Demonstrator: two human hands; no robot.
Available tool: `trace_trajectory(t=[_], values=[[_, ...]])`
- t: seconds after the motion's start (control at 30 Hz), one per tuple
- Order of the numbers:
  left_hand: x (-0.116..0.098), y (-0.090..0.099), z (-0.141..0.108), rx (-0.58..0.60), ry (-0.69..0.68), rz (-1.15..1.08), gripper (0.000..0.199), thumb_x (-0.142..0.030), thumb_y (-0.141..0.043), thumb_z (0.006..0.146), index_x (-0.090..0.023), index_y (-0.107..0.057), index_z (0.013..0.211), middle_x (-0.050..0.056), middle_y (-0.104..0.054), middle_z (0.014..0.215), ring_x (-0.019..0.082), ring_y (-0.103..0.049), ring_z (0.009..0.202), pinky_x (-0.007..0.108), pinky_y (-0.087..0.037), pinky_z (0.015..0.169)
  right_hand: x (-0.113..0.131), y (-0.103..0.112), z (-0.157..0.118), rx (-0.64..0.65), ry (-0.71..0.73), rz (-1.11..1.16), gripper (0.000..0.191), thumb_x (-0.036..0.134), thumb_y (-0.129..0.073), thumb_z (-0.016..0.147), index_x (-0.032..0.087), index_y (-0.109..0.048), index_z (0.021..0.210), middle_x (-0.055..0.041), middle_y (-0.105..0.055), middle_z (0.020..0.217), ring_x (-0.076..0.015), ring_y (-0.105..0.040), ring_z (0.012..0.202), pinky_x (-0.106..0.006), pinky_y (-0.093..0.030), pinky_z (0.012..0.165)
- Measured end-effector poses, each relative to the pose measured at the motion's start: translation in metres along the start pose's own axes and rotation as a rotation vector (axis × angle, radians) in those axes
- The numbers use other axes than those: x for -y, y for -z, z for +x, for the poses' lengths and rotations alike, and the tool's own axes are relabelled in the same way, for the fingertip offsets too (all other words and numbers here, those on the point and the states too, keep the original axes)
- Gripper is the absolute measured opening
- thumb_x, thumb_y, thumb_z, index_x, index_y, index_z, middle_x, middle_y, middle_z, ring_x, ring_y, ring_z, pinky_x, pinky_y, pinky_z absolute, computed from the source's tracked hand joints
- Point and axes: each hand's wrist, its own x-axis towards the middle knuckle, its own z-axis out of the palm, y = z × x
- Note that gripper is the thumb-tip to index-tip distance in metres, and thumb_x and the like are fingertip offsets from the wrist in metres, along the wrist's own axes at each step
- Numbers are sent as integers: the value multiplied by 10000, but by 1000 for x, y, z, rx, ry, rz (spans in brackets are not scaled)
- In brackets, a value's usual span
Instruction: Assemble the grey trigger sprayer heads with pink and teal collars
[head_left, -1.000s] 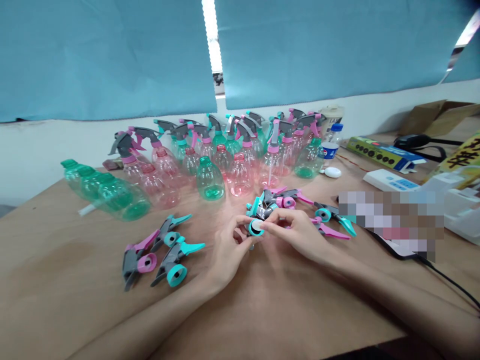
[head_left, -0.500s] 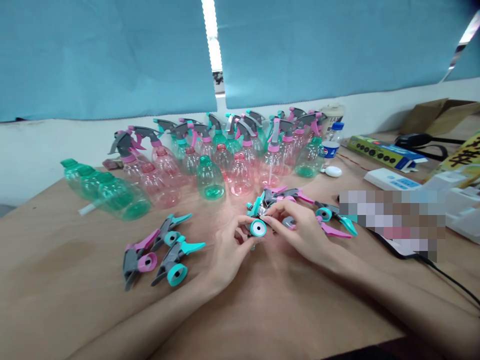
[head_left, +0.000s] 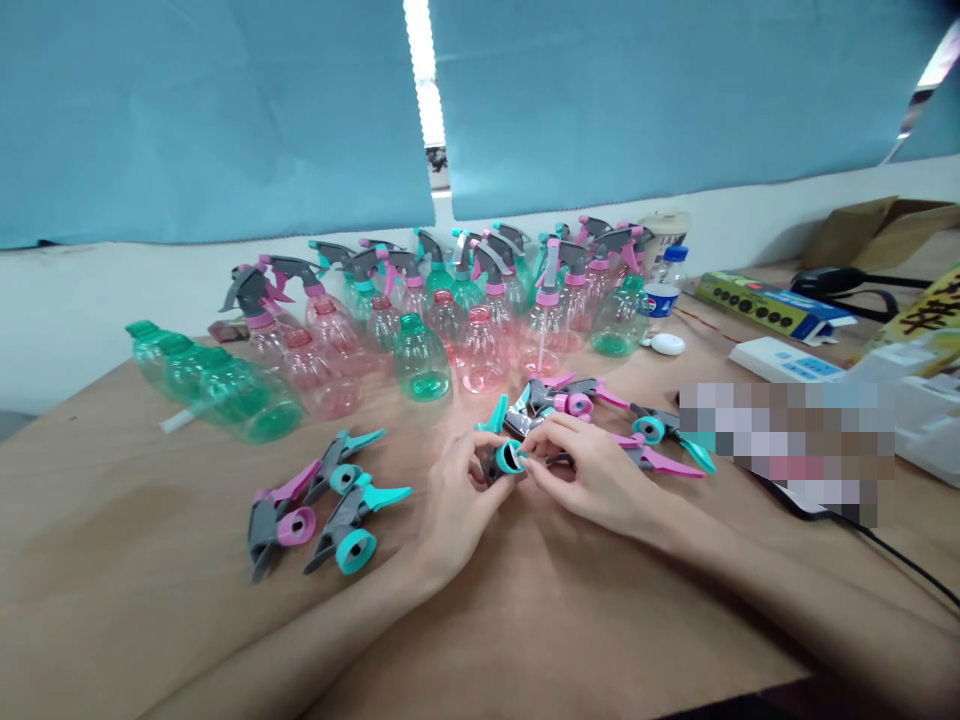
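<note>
My left hand point(head_left: 459, 500) is closed around a grey and teal spray head point(head_left: 509, 457), its collar facing me and to the right. At the collar's right edge, the fingertips of my right hand point(head_left: 589, 475) are pinched together; a small whitish piece shows at the collar's opening, partly hidden by the fingers. Behind my right hand lie more spray heads point(head_left: 577, 403) in pink, teal and grey. To the left of my left hand rests another group, including a teal-collared spray head point(head_left: 355, 550) and a pink-collared one point(head_left: 296, 525).
Behind the hands stand several pink and green bottles point(head_left: 421, 360), many with spray heads on. Green bottles point(head_left: 247, 395) lie at the left. On the right are a blue-capped bottle point(head_left: 663, 290), a white power strip point(head_left: 784, 362), a long box point(head_left: 772, 305) and a blurred-out device with a cable.
The spray head in my left hand has turned, so its collar opening looks tilted and darker inside. My right fingertips have moved down onto the collar's edge.
</note>
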Motion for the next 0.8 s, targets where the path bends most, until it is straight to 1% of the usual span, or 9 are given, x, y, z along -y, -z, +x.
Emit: trace_trajectory(t=[0.1,0.27,0.5,0.8], values=[[1,0,0,16,3,-5,216,-175,-672,743,-225,-608,943,-25,-592,826,112,-540,636,228,-444,588,-1,0,0,-3,13,0,64,153,-560,805,181,-585,857,-34,-592,830,-144,-566,729,-264,-436,653],[0,0,1,10,-3,2,198,-185,-674,734,-220,-613,920,-22,-596,819,116,-528,631,234,-441,589,-3,0,0,-1,9,5,68,168,-562,803,181,-584,866,-26,-582,811,-137,-552,706,-254,-425,625],[0,1,1,14,-30,8,220,-128,-658,721,-223,-616,915,-22,-599,839,115,-532,641,228,-431,591,2,1,1,4,13,1,80,171,-562,798,183,-587,872,-25,-578,788,-139,-538,688,-255,-407,615],[1,1,-2,11,-61,34,203,-181,-654,768,-235,-617,960,-31,-548,773,119,-502,623,230,-404,585,4,7,3,50,-13,3,110,146,-571,766,186,-589,867,3,-575,720,-123,-522,644,-232,-391,577]])
